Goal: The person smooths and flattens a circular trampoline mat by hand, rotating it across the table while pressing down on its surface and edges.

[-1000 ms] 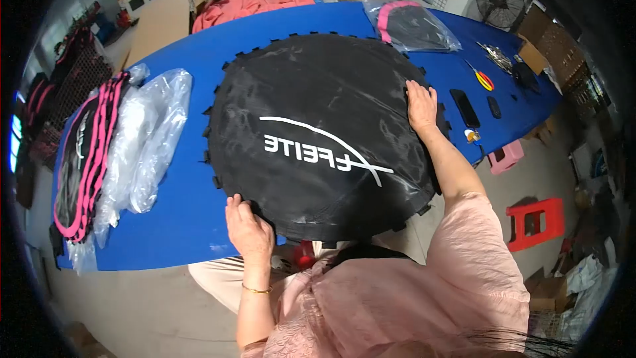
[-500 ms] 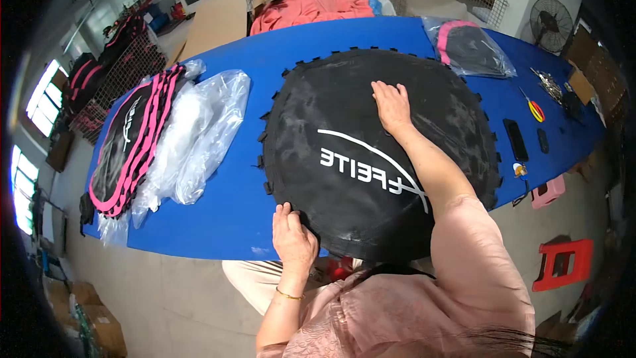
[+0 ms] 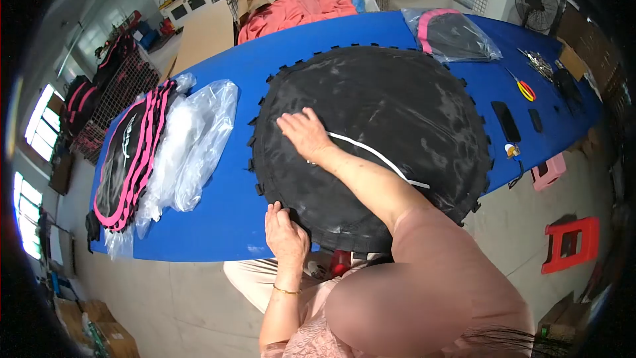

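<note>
A large round black trampoline mat (image 3: 371, 99) with small tabs around its rim lies flat on the blue table (image 3: 205, 238). My right hand (image 3: 306, 134) rests open on its left part, fingers spread, the forearm crossing over the white logo and hiding its lettering. At the mat's lower left edge is my left hand (image 3: 287, 233), fingers stretched out, the thumb side against the rim.
To the left lie stacked black mats with pink edging (image 3: 129, 152) and clear plastic bags (image 3: 199, 146). A bagged pink-edged mat (image 3: 450, 34) sits at the back right. Yellow-red handled snips (image 3: 525, 90), a black phone (image 3: 505, 120) and metal pieces (image 3: 538, 64) lie right.
My right hand has slid left and toward me across the mat, its arm now covering the logo's lettering. My left hand has stayed at the rim. The view has shifted slightly.
</note>
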Action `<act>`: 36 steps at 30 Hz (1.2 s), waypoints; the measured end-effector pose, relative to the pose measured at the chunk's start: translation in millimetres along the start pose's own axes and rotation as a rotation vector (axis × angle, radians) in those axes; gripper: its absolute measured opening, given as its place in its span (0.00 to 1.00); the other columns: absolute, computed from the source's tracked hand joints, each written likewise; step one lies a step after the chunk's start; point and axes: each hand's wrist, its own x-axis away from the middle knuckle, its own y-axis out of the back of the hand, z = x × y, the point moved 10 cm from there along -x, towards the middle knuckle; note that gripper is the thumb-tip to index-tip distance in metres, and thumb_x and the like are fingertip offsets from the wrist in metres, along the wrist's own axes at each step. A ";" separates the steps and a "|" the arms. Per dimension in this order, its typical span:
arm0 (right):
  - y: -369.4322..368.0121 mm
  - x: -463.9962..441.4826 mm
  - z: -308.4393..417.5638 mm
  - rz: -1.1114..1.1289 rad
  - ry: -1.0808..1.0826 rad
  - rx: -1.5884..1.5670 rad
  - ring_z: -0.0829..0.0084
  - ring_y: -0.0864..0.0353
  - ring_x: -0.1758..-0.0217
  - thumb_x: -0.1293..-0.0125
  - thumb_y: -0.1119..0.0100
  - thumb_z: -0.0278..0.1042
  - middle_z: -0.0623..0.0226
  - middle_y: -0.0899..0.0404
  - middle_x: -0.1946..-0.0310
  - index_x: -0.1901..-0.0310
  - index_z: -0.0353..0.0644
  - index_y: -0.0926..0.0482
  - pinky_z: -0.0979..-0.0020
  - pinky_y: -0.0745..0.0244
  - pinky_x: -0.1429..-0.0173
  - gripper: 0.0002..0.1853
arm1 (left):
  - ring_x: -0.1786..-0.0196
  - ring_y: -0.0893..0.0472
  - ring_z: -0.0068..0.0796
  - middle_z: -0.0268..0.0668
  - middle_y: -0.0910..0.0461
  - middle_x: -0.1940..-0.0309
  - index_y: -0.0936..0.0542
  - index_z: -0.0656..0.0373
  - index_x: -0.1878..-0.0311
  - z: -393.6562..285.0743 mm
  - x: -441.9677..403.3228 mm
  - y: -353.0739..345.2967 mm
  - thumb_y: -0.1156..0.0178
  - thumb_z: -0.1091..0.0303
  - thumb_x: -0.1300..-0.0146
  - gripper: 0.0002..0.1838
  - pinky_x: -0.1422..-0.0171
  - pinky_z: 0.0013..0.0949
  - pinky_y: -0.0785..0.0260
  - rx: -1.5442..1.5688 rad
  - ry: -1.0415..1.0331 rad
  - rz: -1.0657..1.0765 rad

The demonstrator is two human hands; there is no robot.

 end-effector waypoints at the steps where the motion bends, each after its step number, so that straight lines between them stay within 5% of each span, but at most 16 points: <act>1: 5.6 2.1 2.1 -0.004 -0.003 0.005 0.64 0.19 0.41 0.31 0.38 0.34 0.63 0.18 0.38 0.36 0.43 0.22 0.50 0.34 0.27 0.22 | 0.28 0.25 0.58 0.55 0.19 0.36 0.19 0.67 0.51 1.1 0.3 -0.2 0.43 0.83 0.44 0.16 0.20 0.53 0.36 -0.002 0.006 -0.002; 5: 21.7 13.6 -12.3 -0.017 0.018 -0.015 0.65 0.19 0.40 0.29 0.39 0.35 0.64 0.18 0.38 0.37 0.44 0.21 0.51 0.34 0.27 0.20 | 0.29 0.24 0.57 0.55 0.19 0.36 0.19 0.67 0.51 3.5 0.3 -1.1 0.43 0.81 0.42 0.15 0.20 0.52 0.36 -0.011 0.012 0.006; 20: 179.3 165.1 -304.3 0.212 -0.460 0.608 0.65 0.17 0.42 0.26 0.42 0.39 0.68 0.17 0.43 0.38 0.47 0.22 0.52 0.32 0.31 0.18 | 0.31 0.24 0.61 0.55 0.20 0.37 0.22 0.65 0.45 -4.8 0.2 -0.3 0.43 0.78 0.38 0.17 0.24 0.54 0.33 -0.014 -0.082 -0.014; 24: 209.9 205.1 -350.4 0.246 -0.607 0.716 0.64 0.17 0.41 0.23 0.45 0.39 0.67 0.17 0.40 0.35 0.47 0.23 0.51 0.34 0.31 0.19 | 0.31 0.23 0.62 0.59 0.19 0.40 0.21 0.67 0.51 -6.3 -1.3 2.6 0.41 0.77 0.40 0.13 0.22 0.56 0.35 -0.013 -0.050 -0.003; 30: 166.1 187.0 -364.8 0.212 -0.602 0.709 0.62 0.17 0.41 0.21 0.48 0.41 0.64 0.18 0.38 0.34 0.46 0.23 0.50 0.33 0.31 0.19 | 0.31 0.24 0.62 0.58 0.20 0.38 0.20 0.66 0.51 -8.6 -2.0 0.4 0.40 0.72 0.41 0.15 0.22 0.57 0.36 -0.058 -0.037 0.032; 36: 62.0 84.8 -295.5 0.227 -0.433 0.455 0.64 0.17 0.38 0.23 0.44 0.40 0.64 0.17 0.39 0.36 0.46 0.22 0.51 0.31 0.32 0.18 | 0.32 0.23 0.61 0.57 0.20 0.39 0.20 0.65 0.51 -10.1 -2.0 2.1 0.39 0.72 0.40 0.15 0.23 0.58 0.34 -0.057 -0.047 0.020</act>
